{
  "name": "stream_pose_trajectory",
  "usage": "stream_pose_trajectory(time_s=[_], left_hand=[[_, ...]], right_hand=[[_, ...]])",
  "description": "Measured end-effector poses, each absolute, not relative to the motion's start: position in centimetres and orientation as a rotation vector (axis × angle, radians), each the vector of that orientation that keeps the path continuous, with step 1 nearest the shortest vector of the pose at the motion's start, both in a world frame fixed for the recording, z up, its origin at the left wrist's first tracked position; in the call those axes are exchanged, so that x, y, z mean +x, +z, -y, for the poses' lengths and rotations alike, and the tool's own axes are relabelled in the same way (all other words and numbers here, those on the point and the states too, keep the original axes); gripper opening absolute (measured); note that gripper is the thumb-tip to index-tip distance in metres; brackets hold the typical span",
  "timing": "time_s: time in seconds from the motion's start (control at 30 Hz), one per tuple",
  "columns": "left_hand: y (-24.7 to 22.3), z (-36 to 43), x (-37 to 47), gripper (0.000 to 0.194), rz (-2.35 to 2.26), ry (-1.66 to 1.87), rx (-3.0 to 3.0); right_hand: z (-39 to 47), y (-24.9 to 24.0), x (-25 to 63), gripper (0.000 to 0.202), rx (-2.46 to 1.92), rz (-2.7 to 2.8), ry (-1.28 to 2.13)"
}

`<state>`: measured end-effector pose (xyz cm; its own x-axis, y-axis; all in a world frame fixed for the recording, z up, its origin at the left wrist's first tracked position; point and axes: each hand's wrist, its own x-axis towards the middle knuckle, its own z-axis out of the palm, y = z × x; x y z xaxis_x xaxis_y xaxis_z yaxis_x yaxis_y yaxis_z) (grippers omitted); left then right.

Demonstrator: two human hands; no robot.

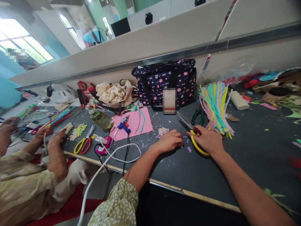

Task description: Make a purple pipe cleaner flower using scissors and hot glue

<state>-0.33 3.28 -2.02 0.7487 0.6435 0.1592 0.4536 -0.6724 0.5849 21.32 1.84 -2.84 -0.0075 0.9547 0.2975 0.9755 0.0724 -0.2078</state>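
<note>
My right hand (209,139) is wrapped round the handles of yellow-handled scissors (199,147), whose blades point up and to the left. Left of them, my left hand (169,140) rests low over the dark table (164,169) with its fingers curled and pressed together; what they hold, if anything, is hidden. Small purple cut pieces (189,149) lie between the two hands. Just above my left hand is a little pile of pale snippets (162,131). A bundle of pastel fuzzy strips (216,106) lies behind my right hand, beside dark green-handled pliers (198,117).
A patterned bag (164,81) stands against the partition. Leftward are pink paper (147,121) with a blue glue gun (124,124), a bottle (101,119), red-and-yellow scissors (86,142), a pink socket block (103,146) and a looping white cable (94,180). Other people's hands (57,138) work at far left.
</note>
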Motion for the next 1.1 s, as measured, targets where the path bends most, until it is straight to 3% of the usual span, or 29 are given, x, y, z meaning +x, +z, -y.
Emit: stream_pose_trajectory(time_s=[0.17, 0.47, 0.63, 1.1], left_hand=[[-1.8, -3.4, -0.5, 0.013, -0.834, 0.768, 2.151], [-1.4, -4.7, -1.6, 0.031, -0.921, 1.392, 0.848], [-1.2, -4.9, -1.7, 0.039, -0.835, 1.408, 0.645], [-1.0, -4.6, -1.5, 0.034, -0.796, 1.380, 0.492]], right_hand=[[-1.7, -2.9, 21.5, 0.064, -1.878, 1.955, -0.100], [-1.1, -2.2, 20.4, 0.057, -1.729, 2.001, -0.048], [-0.2, -1.5, 19.5, 0.049, -1.550, 2.076, -0.102], [0.0, -3.2, 19.4, 0.036, -1.369, 2.235, -0.540]])
